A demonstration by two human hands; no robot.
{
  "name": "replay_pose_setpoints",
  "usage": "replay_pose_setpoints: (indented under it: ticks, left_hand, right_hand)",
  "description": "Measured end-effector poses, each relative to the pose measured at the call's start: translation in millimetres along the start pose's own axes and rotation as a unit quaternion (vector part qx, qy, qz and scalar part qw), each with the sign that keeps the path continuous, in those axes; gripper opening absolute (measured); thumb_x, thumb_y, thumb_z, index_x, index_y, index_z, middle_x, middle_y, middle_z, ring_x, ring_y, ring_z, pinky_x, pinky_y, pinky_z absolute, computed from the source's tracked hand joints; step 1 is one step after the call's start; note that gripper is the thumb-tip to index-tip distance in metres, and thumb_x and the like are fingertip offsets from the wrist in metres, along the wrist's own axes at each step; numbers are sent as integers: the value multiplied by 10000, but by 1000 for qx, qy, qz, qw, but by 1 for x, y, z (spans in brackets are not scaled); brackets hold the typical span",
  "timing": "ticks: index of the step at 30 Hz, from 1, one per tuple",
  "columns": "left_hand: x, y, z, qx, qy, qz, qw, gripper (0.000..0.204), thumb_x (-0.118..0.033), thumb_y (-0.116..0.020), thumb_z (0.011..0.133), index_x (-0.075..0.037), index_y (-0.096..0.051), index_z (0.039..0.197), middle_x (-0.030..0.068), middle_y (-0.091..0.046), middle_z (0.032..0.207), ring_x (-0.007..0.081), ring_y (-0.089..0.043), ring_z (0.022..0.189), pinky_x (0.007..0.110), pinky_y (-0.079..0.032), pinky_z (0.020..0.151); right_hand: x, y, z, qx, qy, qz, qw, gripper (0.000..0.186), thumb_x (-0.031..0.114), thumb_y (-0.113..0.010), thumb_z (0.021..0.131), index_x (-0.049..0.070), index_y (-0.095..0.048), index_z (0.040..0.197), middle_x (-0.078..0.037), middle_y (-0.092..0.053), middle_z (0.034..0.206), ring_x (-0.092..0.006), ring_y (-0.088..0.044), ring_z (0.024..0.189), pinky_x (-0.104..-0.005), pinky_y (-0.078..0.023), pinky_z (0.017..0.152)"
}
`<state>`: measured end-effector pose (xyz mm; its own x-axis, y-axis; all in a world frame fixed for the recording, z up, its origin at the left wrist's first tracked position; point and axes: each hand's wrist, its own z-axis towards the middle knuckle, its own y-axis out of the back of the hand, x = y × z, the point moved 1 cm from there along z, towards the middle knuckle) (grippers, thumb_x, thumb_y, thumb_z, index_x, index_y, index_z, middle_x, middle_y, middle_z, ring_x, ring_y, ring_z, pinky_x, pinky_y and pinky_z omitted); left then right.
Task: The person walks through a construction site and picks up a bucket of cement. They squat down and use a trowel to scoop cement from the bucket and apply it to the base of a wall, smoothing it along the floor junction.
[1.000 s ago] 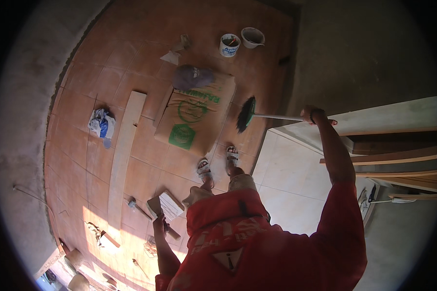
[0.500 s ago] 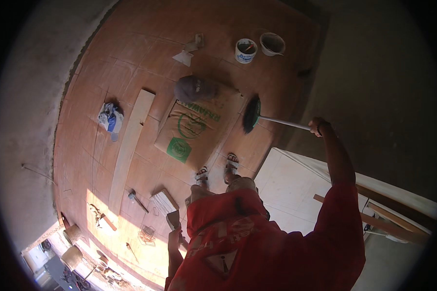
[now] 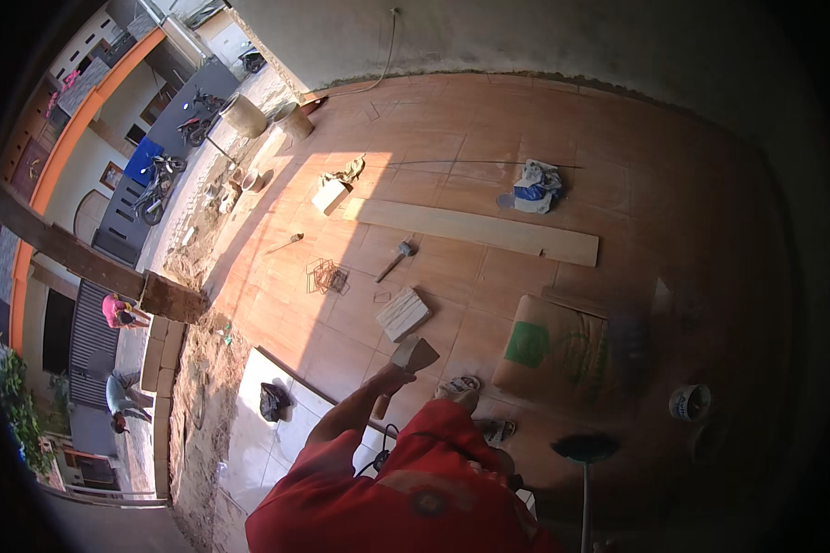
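Observation:
My left hand (image 3: 391,379) is closed around the handle of a scraper (image 3: 416,354) with a broad flat blade. The blade is just beside a stack of pale tiles or boards (image 3: 404,314) on the floor. At the lower right, a broom (image 3: 586,449) with a dark bristle head and a light stick has its head by the floor. Its stick runs down to the bottom edge, where only a dim bit of my right hand (image 3: 603,546) shows, closed on it. My sandalled feet stand between the two tools.
A brown paper sack (image 3: 553,341) lies right of my feet, with a white bucket (image 3: 690,403) beyond. Farther off are a mallet (image 3: 397,262), a long plank (image 3: 489,231), wire squares (image 3: 326,276) and a crumpled bag (image 3: 537,187). Two people bend outside at the left.
The view has swung left, bringing the sunlit street into sight. The broom and sack now appear lower and farther right. Both tools stay in my hands.

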<state>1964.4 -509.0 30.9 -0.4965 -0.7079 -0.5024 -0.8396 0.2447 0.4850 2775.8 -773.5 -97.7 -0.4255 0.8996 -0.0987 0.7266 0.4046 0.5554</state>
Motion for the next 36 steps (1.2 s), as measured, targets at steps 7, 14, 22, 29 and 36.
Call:
replay_pose_setpoints:
  ticks: [7,14,22,29,36]
  left_hand:
    - [-23,-1,7,-21,-46,-101,994,347,-349,-670,821,-4,-672,851,8,-518,585,91,-474,510,304,-386,474]
    - [-30,64,-3,-35,-16,-184,982,407,-364,-654,840,-23,-682,1059,124,-677,906,213,-636,854,354,-482,802]
    - [0,153,28,-59,-79,-313,945,503,-425,-575,886,31,-642,1088,191,-663,957,263,-612,962,352,-456,867]
    - [1,212,79,-97,-68,-414,903,441,-442,-542,927,-10,-624,913,36,-563,766,130,-523,738,326,-457,666]
    - [-16,240,96,-156,-104,-556,810,373,-356,-518,952,2,-624,946,30,-529,782,134,-475,740,304,-414,676]
  right_hand:
    - [134,50,61,6,22,147,989,478,453,-605,858,147,-544,1219,-93,-539,1192,-277,-547,1072,-447,-448,878]
    - [378,7,-41,-65,349,-153,922,466,306,-548,878,31,-476,1248,-127,-535,1160,-271,-529,1039,-397,-430,894]
    - [598,-126,-273,28,406,-156,900,269,224,-495,867,-44,-498,874,-165,-554,765,-258,-519,706,-414,-430,696]
    - [699,-223,-444,60,749,-201,628,299,245,-460,877,-36,-512,788,-227,-529,716,-371,-551,673,-452,-422,621]
    - [785,-271,-571,228,640,-195,708,235,208,-527,904,-11,-594,959,-147,-624,717,-197,-636,641,-365,-491,584]
